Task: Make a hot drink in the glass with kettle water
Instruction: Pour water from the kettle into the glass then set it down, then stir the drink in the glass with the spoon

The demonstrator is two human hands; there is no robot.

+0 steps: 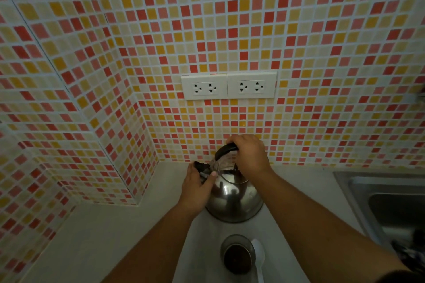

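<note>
A shiny steel kettle [234, 200] stands on the white counter near the tiled back wall. My right hand [249, 153] is closed around its black top handle. My left hand [196, 187] rests against the kettle's left side, fingers around the dark lid or spout piece there. Below the kettle, close to me, stands the glass [238, 254] with dark powder or liquid at its bottom. A white spoon [258, 257] lies on the counter just right of the glass.
A steel sink [388, 202] is set into the white counter [103, 236] at the right. Two white double sockets [228, 85] sit on the mosaic wall above the kettle. A tiled side wall closes off the left.
</note>
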